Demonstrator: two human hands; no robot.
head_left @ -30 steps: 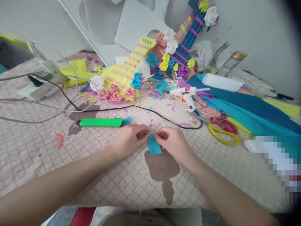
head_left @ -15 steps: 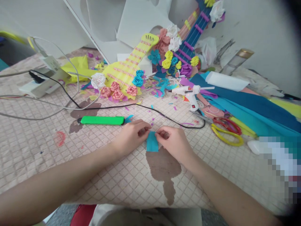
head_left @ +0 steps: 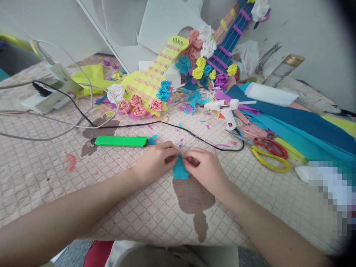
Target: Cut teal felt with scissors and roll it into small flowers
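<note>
A small rectangle of teal crepe paper (head_left: 180, 171) hangs between my two hands just above the table. My left hand (head_left: 158, 160) pinches its upper left corner, thumb against fingertips. On the other side my right hand (head_left: 204, 165) pinches the upper right corner in the same way. The fingertips almost meet along the top edge and hide part of it. Left of my left hand lies a green utility knife (head_left: 121, 141), with a blue paper scrap (head_left: 152, 139) at its end.
A white glue gun (head_left: 226, 111) and scissors with red and yellow handles (head_left: 269, 159) lie to the right. A black cord (head_left: 144, 124) crosses the table. Behind are a yellow paper guitar (head_left: 150, 81) with paper flowers and a blue guitar (head_left: 225, 48). A power strip (head_left: 41, 100) stands left.
My fingertips have come closer together along the top edge of the teal paper, covering more of it. The whole view has shifted slightly; the tools lie as before.
</note>
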